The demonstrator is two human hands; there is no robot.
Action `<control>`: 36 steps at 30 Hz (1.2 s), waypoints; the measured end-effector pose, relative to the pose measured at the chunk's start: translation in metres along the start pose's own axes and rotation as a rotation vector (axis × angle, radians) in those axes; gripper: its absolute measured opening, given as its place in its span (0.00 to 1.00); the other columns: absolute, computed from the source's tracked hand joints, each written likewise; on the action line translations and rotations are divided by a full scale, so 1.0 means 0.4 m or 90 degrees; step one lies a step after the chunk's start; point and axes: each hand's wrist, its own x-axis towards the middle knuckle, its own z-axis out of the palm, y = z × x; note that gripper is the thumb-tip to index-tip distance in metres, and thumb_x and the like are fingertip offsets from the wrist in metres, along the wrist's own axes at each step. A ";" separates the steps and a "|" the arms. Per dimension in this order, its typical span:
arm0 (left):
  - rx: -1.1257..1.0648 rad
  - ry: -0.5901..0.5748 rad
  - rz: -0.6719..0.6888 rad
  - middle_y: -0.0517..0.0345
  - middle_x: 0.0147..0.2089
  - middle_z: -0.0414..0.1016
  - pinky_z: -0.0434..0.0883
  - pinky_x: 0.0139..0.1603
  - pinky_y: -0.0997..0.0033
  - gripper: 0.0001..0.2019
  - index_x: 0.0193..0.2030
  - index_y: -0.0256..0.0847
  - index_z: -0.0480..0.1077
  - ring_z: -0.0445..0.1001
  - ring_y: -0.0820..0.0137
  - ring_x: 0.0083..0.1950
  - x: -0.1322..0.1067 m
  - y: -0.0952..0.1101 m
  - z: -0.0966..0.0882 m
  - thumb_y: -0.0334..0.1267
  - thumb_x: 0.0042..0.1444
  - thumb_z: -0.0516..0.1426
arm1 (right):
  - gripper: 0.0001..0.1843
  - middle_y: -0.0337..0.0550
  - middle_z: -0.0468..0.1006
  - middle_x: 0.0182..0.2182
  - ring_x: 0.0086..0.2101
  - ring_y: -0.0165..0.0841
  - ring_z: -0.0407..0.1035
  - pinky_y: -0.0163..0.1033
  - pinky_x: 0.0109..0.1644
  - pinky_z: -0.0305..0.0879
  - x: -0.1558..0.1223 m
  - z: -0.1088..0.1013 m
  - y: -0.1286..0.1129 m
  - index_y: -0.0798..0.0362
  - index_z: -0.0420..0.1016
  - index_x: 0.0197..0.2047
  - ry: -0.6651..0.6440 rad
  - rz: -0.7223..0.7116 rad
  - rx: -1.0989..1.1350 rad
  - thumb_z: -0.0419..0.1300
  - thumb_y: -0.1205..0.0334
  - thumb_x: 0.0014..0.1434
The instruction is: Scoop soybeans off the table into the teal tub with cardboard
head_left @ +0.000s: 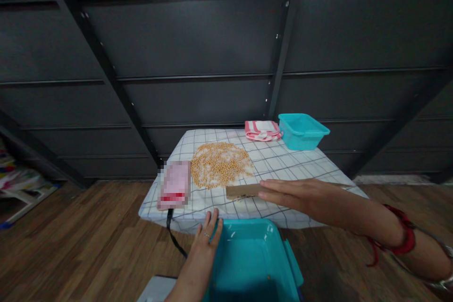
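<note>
My right hand (288, 193) is closed on a flat cardboard strip (242, 191), which stands on its long edge on the tablecloth; the thumb is hidden. Beyond the strip, a spread of yellow soybean-like beans (221, 165) lies on the checked cloth. My left hand (208, 236), with a ring on one finger, lies at the left rim of a teal plastic tub (247, 250), its fingers stretched out and slightly apart. Just below the table's front edge, the tub shows a few small specks on its floor.
On the white checked tablecloth (283, 165) sit a folded pink-striped towel (263, 130), a smaller teal basket (303, 132) at the back right, and a blurred pink item (175, 184) at the left with a black strap (171, 231). Dark wall panels (198, 33) rise behind.
</note>
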 end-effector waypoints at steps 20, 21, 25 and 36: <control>0.009 -0.002 0.012 0.54 0.66 0.40 0.58 0.58 0.50 0.42 0.61 0.54 0.24 0.38 0.61 0.64 0.001 0.010 -0.021 0.11 0.46 0.36 | 0.32 0.45 0.61 0.57 0.50 0.33 0.64 0.37 0.42 0.71 -0.005 -0.008 -0.023 0.53 0.51 0.62 -0.022 -0.030 0.094 0.40 0.81 0.56; 0.010 -0.002 0.012 0.54 0.66 0.40 0.58 0.58 0.50 0.42 0.61 0.54 0.25 0.37 0.61 0.64 0.001 0.011 -0.023 0.12 0.46 0.36 | 0.31 0.45 0.62 0.57 0.51 0.32 0.63 0.36 0.44 0.70 -0.004 -0.007 -0.022 0.53 0.52 0.61 -0.008 -0.034 0.082 0.40 0.81 0.56; 0.008 -0.001 0.011 0.53 0.66 0.39 0.57 0.58 0.48 0.42 0.62 0.53 0.26 0.36 0.60 0.64 0.000 0.010 -0.021 0.12 0.46 0.38 | 0.27 0.44 0.65 0.55 0.54 0.31 0.59 0.37 0.53 0.64 0.001 -0.001 -0.022 0.54 0.58 0.58 0.031 -0.057 0.032 0.40 0.80 0.58; 0.021 0.011 0.009 0.53 0.66 0.42 0.58 0.57 0.49 0.41 0.62 0.55 0.26 0.36 0.61 0.64 -0.001 0.005 -0.009 0.12 0.48 0.36 | 0.26 0.51 0.66 0.54 0.52 0.33 0.62 0.35 0.46 0.68 0.004 0.019 -0.023 0.57 0.58 0.58 0.050 -0.031 -0.022 0.40 0.80 0.58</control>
